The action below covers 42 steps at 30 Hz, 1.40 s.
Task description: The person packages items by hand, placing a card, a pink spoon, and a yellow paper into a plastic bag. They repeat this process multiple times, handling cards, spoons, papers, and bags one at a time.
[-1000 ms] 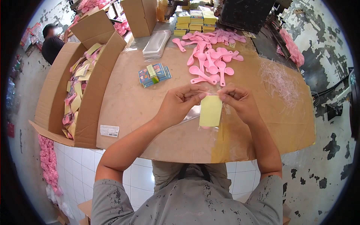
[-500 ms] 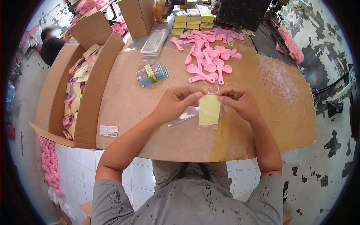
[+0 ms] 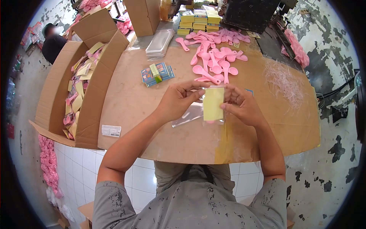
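Observation:
A clear plastic bag with a pale yellow card (image 3: 214, 105) inside is held up between my hands. A bit of pink shows at its lower end, below the card. My left hand (image 3: 179, 100) pinches the upper left corner. My right hand (image 3: 243, 105) grips the right edge, thumb on the front and fingers behind. A small blue edge (image 3: 249, 92) peeks out just beyond the right fingers; what it belongs to is hidden. On the table by my left hand lies another clear plastic bag (image 3: 187, 116).
Pink spoons (image 3: 214, 63) lie heaped beyond my hands. Blue cards (image 3: 162, 74), clear bags (image 3: 160, 42) and stacked cards (image 3: 200, 21) are further back. An open carton (image 3: 95, 91) of packed pieces stands left; plastic shreds (image 3: 284, 81) lie right. A person (image 3: 53, 45) is at far left.
The bag with the yellow card has risen slightly. My right hand has shifted from its top corner down the right edge, and the blue edge now shows beside it.

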{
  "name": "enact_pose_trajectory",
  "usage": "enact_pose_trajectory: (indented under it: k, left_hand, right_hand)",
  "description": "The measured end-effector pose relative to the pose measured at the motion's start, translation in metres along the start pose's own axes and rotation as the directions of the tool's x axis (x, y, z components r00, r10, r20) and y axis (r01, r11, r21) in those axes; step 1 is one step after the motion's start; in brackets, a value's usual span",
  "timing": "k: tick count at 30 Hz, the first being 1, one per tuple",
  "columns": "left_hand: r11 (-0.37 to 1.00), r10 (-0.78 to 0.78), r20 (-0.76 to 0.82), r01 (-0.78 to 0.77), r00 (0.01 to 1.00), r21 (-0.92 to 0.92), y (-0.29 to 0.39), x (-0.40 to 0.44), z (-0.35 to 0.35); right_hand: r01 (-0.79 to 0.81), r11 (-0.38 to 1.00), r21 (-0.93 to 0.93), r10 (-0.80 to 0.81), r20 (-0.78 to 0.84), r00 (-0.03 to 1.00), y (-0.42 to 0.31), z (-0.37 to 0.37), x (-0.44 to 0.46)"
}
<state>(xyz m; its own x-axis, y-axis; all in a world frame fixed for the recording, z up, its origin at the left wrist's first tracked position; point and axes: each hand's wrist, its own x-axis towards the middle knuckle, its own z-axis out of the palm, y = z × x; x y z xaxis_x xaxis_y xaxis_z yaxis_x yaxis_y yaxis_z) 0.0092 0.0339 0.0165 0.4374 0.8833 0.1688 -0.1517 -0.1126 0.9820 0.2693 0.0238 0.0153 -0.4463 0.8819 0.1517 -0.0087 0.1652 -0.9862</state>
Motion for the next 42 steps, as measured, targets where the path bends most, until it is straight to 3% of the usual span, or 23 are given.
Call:
enact_pose_trajectory:
  k: [4, 7, 10, 12, 13, 14, 15, 16, 19, 20, 21, 22, 24, 25, 27, 28, 31, 34, 37, 40, 42]
  left_hand:
    - [0.986, 0.103, -0.129, -0.119, 0.986, -0.12, -0.004, 0.001, 0.008]
    - [0.984, 0.018, 0.06, -0.028, 0.998, 0.179, -0.008, -0.001, -0.004]
    - [0.987, -0.161, 0.168, 0.158, 0.972, 0.032, 0.004, 0.001, -0.011]
    - [0.992, -0.127, -0.035, 0.128, 0.991, 0.017, 0.019, 0.002, -0.029]
    - [0.998, 0.058, -0.328, -0.052, 0.943, 0.027, 0.019, 0.003, -0.038]
    - [0.972, 0.228, -0.586, -0.218, 0.778, 0.089, 0.019, 0.005, -0.05]
    - [0.802, 0.427, -0.591, -0.589, 0.684, -0.102, 0.017, 0.009, -0.077]
    - [0.669, 0.448, -0.673, -0.72, 0.589, -0.185, 0.051, 0.005, -0.065]
    - [0.819, 0.407, -0.739, -0.573, 0.536, 0.035, 0.032, 0.018, -0.064]
    - [0.889, 0.429, -0.581, -0.436, 0.692, 0.138, -0.002, 0.014, -0.072]
    - [0.934, 0.313, -0.465, -0.18, 0.828, 0.307, -0.003, 0.011, -0.058]
    - [0.871, 0.143, -0.373, 0.062, 0.917, 0.487, -0.006, 0.011, -0.039]
    - [0.746, 0.146, -0.111, -0.036, 0.983, 0.665, -0.029, 0.009, -0.017]
    - [0.645, 0.214, -0.058, -0.096, 0.975, 0.758, -0.032, 0.007, -0.01]
    - [0.404, 0.319, 0.072, -0.205, 0.945, 0.891, -0.037, 0.005, -0.001]
    - [0.393, 0.399, 0.082, -0.251, 0.913, 0.884, -0.039, 0.007, -0.001]
    - [0.672, 0.142, -0.077, -0.039, 0.987, 0.739, -0.036, 0.007, -0.002]
    - [0.781, 0.05, -0.145, 0.052, 0.988, 0.622, -0.028, 0.005, 0.001]
    - [0.736, 0.135, -0.145, -0.001, 0.98, 0.677, -0.03, 0.005, -0.001]
    - [0.635, 0.215, -0.065, -0.089, 0.974, 0.768, -0.034, 0.006, -0.004]
    - [0.703, 0.244, -0.092, -0.11, 0.965, 0.703, -0.035, 0.005, -0.002]
  right_hand:
    - [-0.049, 0.996, -0.072, 0.05, 0.024, 0.998, -0.002, -0.007, 0.001]
    - [-0.005, 0.998, -0.066, 0.006, 0.011, 1.0, -0.005, -0.007, 0.001]
    - [0.065, 0.993, 0.094, -0.062, -0.032, 0.998, -0.008, -0.005, 0.004]
    - [0.05, 0.99, -0.131, -0.064, -0.101, 0.993, -0.003, -0.017, 0.004]
    - [0.034, 0.97, -0.242, -0.069, -0.136, 0.988, -0.002, -0.026, 0.003]
    - [0.022, 0.956, -0.293, -0.075, -0.169, 0.983, -0.003, -0.033, 0.001]
    - [0.009, 0.94, -0.341, -0.082, -0.2, 0.976, -0.003, -0.039, 0.0]
    - [-0.005, 0.922, -0.386, -0.092, -0.232, 0.968, -0.004, -0.044, -0.001]
    - [-0.084, 0.829, -0.552, -0.066, -0.247, 0.967, -0.008, -0.06, 0.0]
    - [-0.059, 0.729, -0.682, -0.132, -0.224, 0.966, -0.005, -0.064, -0.002]
    - [-0.035, 0.606, -0.795, -0.192, -0.189, 0.963, 0.0, -0.069, -0.004]
    - [-0.01, 0.465, -0.885, -0.247, -0.141, 0.959, 0.002, -0.074, -0.004]
    - [-0.054, 0.422, -0.905, -0.14, -0.124, 0.982, 0.005, -0.084, -0.009]
    - [-0.076, 0.399, -0.914, -0.087, -0.121, 0.989, 0.005, -0.086, -0.01]
    - [-0.127, 0.488, -0.864, -0.078, -0.188, 0.979, 0.003, -0.084, -0.008]
    - [-0.149, 0.531, -0.834, -0.072, -0.219, 0.973, 0.001, -0.083, -0.007]
    - [-0.17, 0.627, -0.76, -0.051, -0.258, 0.965, -0.002, -0.083, -0.004]
    - [-0.135, 0.658, -0.741, -0.098, -0.262, 0.96, -0.004, -0.082, -0.007]
    - [-0.206, 0.736, -0.645, -0.034, -0.34, 0.94, -0.01, -0.081, -0.007]
    - [-0.14, 0.628, -0.765, -0.133, -0.283, 0.95, -0.003, -0.083, -0.007]
    - [-0.104, 0.67, -0.735, -0.169, -0.288, 0.943, -0.002, -0.082, -0.005]
